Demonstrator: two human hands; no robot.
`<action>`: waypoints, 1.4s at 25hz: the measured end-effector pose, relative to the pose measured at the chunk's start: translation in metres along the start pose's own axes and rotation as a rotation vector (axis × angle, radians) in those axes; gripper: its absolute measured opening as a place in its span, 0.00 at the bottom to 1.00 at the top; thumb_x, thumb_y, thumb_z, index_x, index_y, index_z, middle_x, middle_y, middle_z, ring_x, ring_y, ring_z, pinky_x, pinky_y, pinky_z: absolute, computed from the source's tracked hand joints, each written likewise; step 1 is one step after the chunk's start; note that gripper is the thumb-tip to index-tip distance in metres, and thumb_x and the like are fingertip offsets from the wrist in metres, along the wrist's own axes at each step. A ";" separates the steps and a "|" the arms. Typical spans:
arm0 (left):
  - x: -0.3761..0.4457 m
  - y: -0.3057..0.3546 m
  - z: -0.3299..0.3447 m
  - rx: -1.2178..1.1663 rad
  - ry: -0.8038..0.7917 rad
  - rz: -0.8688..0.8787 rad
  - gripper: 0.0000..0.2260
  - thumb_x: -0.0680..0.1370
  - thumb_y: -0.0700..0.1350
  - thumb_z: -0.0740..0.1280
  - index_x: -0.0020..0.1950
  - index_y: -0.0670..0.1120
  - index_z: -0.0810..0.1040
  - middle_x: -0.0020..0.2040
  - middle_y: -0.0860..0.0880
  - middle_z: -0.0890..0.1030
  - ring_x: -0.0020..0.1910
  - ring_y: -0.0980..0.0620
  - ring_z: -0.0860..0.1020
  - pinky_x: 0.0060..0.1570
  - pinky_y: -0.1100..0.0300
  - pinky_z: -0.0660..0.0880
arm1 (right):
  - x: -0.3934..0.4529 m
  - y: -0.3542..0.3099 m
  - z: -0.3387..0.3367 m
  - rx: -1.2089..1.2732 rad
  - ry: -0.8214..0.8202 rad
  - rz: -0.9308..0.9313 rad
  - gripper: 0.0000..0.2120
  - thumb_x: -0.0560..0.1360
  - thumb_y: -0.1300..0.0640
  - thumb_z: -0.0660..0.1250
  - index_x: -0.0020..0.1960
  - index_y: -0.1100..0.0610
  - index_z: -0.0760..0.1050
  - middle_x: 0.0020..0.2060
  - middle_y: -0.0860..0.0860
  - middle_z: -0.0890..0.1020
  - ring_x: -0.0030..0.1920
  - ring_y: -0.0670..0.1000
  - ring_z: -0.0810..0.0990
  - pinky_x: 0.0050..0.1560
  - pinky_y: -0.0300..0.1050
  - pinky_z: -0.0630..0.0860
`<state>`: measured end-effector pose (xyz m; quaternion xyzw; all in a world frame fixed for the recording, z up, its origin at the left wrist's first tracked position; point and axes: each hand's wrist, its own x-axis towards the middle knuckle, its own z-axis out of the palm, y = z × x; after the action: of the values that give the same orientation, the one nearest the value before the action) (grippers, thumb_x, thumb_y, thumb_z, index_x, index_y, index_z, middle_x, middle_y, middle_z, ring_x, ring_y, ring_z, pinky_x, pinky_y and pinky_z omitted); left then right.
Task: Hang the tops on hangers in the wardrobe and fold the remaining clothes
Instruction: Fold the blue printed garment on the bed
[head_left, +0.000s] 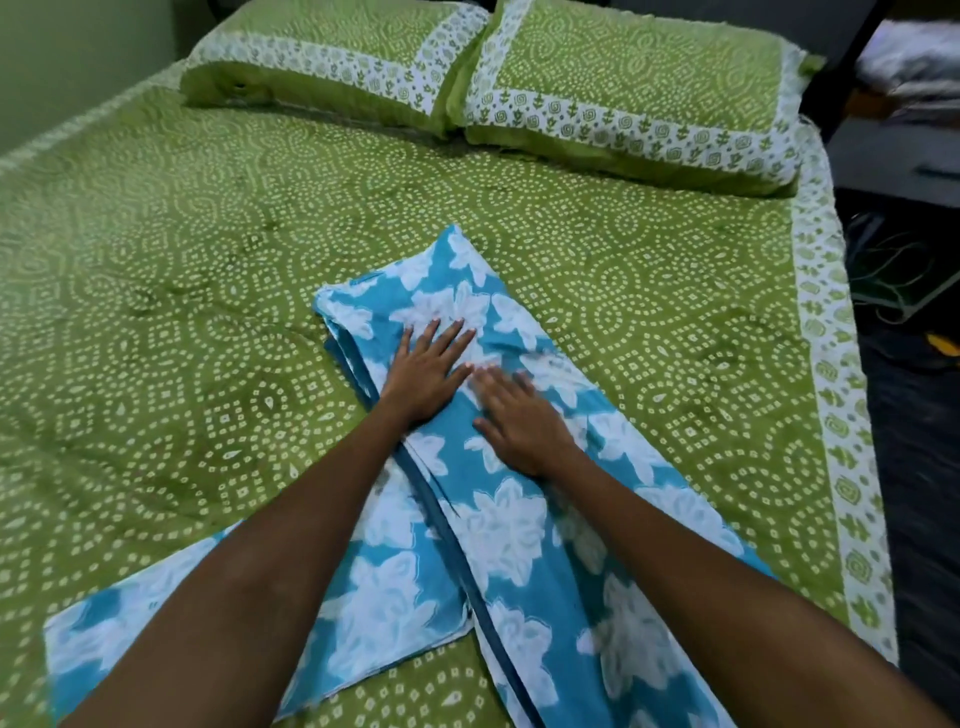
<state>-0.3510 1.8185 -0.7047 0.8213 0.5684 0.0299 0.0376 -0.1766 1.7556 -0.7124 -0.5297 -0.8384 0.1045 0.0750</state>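
Both my palms are down flat, fingers straight, gripping nothing: left hand (423, 371) and right hand (519, 421) press side by side on the turquoise cotton garment with white flower print (498, 519), stretched along the green dotted bedsheet (208, 260). Two matching green pillows (623, 93) sit well beyond. I'm smoothing before the fold, I reckon. Risk now: the loose flap near my left elbow could drag and bunch, and the dark seam (441, 525) may skew, leaving a crooked fold.
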 end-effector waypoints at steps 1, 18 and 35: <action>0.008 -0.010 -0.001 0.001 0.002 0.051 0.28 0.78 0.63 0.42 0.76 0.56 0.51 0.77 0.55 0.52 0.76 0.52 0.48 0.72 0.49 0.40 | 0.007 0.003 -0.004 -0.030 -0.047 -0.155 0.33 0.76 0.40 0.41 0.76 0.56 0.52 0.76 0.52 0.55 0.76 0.51 0.50 0.73 0.47 0.43; 0.076 -0.077 0.011 -0.061 0.117 -0.252 0.27 0.81 0.60 0.50 0.77 0.52 0.52 0.78 0.51 0.50 0.77 0.48 0.46 0.73 0.49 0.42 | 0.171 0.029 -0.001 -0.003 0.053 0.291 0.34 0.80 0.41 0.47 0.76 0.62 0.44 0.76 0.57 0.48 0.76 0.54 0.45 0.74 0.49 0.40; -0.155 0.188 0.026 -0.086 -0.100 -0.141 0.37 0.72 0.65 0.34 0.77 0.47 0.47 0.78 0.46 0.46 0.76 0.46 0.43 0.72 0.47 0.35 | -0.167 0.014 -0.006 -0.040 -0.004 0.443 0.39 0.74 0.40 0.35 0.75 0.63 0.53 0.75 0.57 0.56 0.76 0.54 0.52 0.72 0.45 0.39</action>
<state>-0.2283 1.6063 -0.7132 0.7775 0.6203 0.0107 0.1031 -0.0914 1.6112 -0.7127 -0.7020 -0.7037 0.1031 0.0380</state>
